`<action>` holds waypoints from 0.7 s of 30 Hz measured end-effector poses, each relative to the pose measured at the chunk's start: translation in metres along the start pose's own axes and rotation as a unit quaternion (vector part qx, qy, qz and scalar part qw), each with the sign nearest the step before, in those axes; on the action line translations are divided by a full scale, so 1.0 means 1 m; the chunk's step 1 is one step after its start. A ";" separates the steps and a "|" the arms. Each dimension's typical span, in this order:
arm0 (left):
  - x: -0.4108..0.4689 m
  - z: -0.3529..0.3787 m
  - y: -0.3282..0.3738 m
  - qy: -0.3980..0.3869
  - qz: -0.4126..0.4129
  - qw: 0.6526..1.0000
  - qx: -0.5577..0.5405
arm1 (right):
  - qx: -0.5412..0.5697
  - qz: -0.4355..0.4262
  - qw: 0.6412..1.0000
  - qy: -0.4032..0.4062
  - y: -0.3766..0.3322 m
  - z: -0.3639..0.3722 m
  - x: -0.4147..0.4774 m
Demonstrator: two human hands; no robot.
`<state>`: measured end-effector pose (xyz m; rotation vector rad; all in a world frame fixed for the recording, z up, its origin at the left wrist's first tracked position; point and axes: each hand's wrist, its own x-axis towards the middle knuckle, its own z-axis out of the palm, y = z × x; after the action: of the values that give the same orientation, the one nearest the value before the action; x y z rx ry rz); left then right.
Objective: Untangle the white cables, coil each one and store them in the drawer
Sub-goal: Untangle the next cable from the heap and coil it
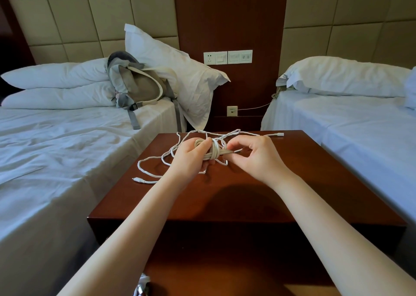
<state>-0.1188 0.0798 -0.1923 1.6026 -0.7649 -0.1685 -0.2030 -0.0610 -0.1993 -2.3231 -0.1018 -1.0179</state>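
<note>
My left hand (191,157) grips a coiled white cable bundle (213,152) above the brown nightstand (247,194). My right hand (249,155) pinches the free end of that cable just right of the coil, where turns wrap around its middle. A second white cable (153,160) lies loose in loops on the nightstand's far left part, one plug (137,179) near the left edge. Another plug end (279,134) rests at the far right of the top. The drawer front below the top is in shadow.
A bed with pillows and a grey-beige backpack (137,86) stands on the left, another bed (349,115) on the right. A wall panel with sockets (227,57) is behind the nightstand. A thin cord runs from a low socket (232,110) to the right bed.
</note>
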 end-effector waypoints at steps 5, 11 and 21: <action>0.002 -0.002 -0.005 -0.012 -0.012 1.000 0.004 | -0.013 0.016 1.000 -0.012 0.002 0.003 -0.001; 0.000 -0.003 -0.002 -0.009 -0.017 0.999 -0.030 | 0.041 0.028 0.999 -0.009 0.001 0.003 0.002; 0.001 -0.003 -0.004 -0.003 0.010 1.000 -0.021 | 0.053 0.031 0.998 0.008 0.003 0.010 0.001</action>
<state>-0.1146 0.0821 -0.1952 1.5542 -0.7778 -0.1741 -0.1952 -0.0584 -0.2056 -2.2090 -0.0759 -0.9773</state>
